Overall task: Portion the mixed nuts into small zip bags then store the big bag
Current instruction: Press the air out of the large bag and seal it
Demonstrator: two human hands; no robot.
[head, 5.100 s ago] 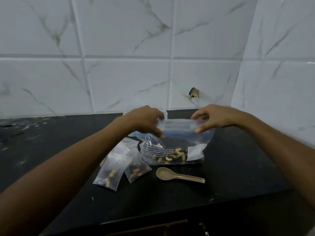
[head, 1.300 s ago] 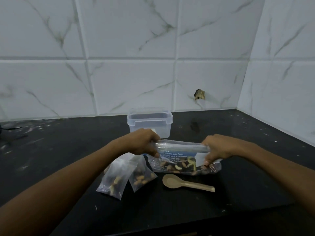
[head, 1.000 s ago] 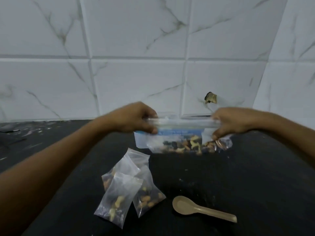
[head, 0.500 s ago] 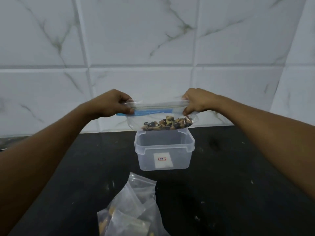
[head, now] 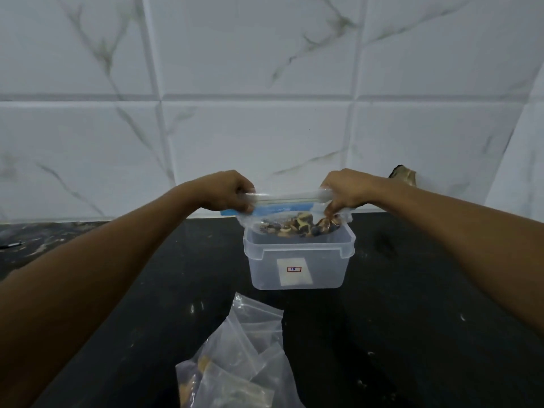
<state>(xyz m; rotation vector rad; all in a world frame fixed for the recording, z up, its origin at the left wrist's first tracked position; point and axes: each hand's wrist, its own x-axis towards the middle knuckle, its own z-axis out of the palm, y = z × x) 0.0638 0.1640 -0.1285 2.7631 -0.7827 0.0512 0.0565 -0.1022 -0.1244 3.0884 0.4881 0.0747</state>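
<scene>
The big zip bag of mixed nuts [head: 290,223], rolled down at its top, hangs between my hands. My left hand [head: 228,191] grips its left end and my right hand [head: 343,188] grips its right end. The bag's bottom sits at the rim of a clear plastic tub [head: 297,260] with a small white label, which stands open on the black counter near the wall. Several small zip bags [head: 235,360] holding nuts lie in a heap at the bottom of the head view.
The black counter [head: 412,319] runs back to a white marble-tiled wall [head: 265,128]. A small brown fixture [head: 404,173] pokes from the wall behind my right wrist. The wall turns a corner at the far right.
Both hands have carried the big bag up from the counter, back over the tub and down to its rim. The spoon has dropped out of view.
</scene>
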